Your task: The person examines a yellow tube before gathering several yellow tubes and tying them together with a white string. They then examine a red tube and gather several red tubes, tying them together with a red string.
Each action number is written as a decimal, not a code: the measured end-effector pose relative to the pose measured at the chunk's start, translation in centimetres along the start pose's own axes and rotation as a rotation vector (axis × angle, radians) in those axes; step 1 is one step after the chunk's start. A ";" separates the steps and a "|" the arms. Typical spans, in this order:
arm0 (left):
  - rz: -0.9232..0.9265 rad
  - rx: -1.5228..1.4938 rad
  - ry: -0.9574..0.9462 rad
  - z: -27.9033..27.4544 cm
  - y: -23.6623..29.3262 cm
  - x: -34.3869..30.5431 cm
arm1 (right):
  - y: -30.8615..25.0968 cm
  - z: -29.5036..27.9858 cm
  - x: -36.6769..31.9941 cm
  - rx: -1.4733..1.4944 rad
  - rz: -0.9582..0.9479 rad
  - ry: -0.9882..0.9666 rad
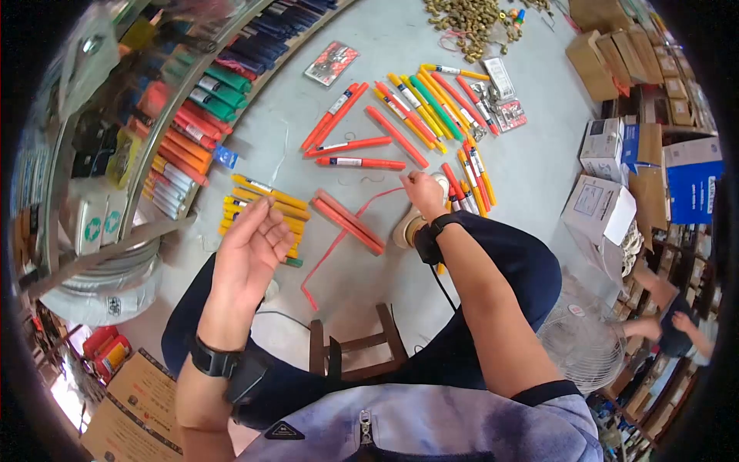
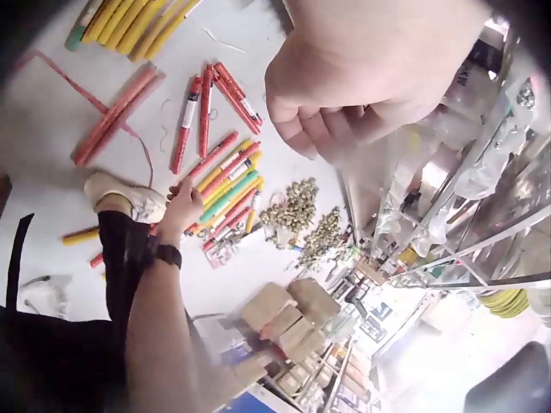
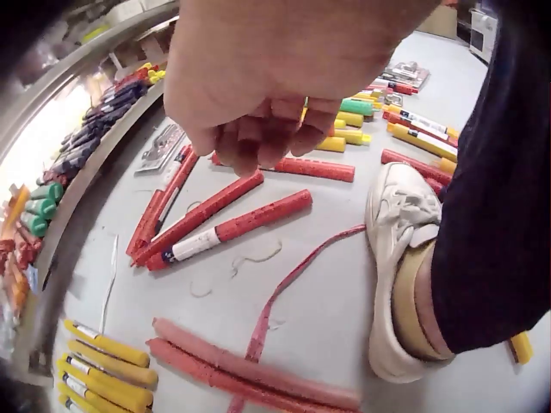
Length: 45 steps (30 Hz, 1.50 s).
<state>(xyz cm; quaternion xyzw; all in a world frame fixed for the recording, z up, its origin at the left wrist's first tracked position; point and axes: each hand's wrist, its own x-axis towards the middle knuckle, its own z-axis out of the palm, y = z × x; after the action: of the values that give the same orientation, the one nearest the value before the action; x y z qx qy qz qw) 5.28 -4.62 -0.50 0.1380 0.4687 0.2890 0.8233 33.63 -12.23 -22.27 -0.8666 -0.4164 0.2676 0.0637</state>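
Note:
My left hand point(image 1: 250, 242) is raised over the floor with its palm turned up and fingers loosely bent, holding nothing. To the right, my right hand point(image 1: 425, 194) hovers near a shoe point(image 3: 394, 258), its fingers loosely curled and nothing visible in them. Between the hands, a pair of red rods point(image 1: 346, 222) lies side by side across a thin red ribbon point(image 1: 332, 248) on the floor. One end of that ribbon runs to the shoe, apart from the right hand in the right wrist view. Left of the pair sits a stack of yellow rods point(image 1: 265, 191), partly hidden by the left hand.
Several labelled red, yellow and green rods point(image 1: 396, 137) are spread out ahead. Brass fittings point(image 1: 471, 23) lie in a heap at the back. A shelf point(image 1: 265, 54) with wrapped goods borders the left; boxes point(image 1: 600, 204) and a fan point(image 1: 581, 346) stand right. A low wooden stool point(image 1: 358, 343) is between the legs.

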 end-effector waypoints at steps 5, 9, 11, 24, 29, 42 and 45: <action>-0.062 0.063 0.039 0.9 -1.0 2.0 | 4.7 1.0 4.6 -0.127 -0.038 0.036; -0.124 0.110 0.048 0.7 -1.1 3.8 | 5.9 1.4 8.6 -0.220 -0.029 0.112; -0.143 0.116 0.071 0.5 -1.3 4.3 | 5.9 1.8 10.7 -0.200 0.021 0.137; -0.322 0.156 0.120 -0.1 -3.2 4.1 | 4.4 3.6 15.1 -0.254 0.007 -0.025; -0.317 0.139 0.082 0.2 -3.3 4.3 | 6.0 6.3 13.1 -0.180 -0.302 0.286; -0.326 0.120 0.080 0.0 -3.6 4.5 | 7.1 6.6 14.9 -0.169 -0.116 0.152; -0.318 0.098 0.076 0.3 -3.5 4.5 | 7.2 6.0 15.4 -0.161 -0.116 0.092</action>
<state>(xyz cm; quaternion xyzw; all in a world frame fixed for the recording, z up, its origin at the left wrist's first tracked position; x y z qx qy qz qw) 8.50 -4.67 -5.23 0.0911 0.5289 0.1367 0.8326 43.37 -5.96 -36.05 -0.8547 -0.4828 0.1888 0.0282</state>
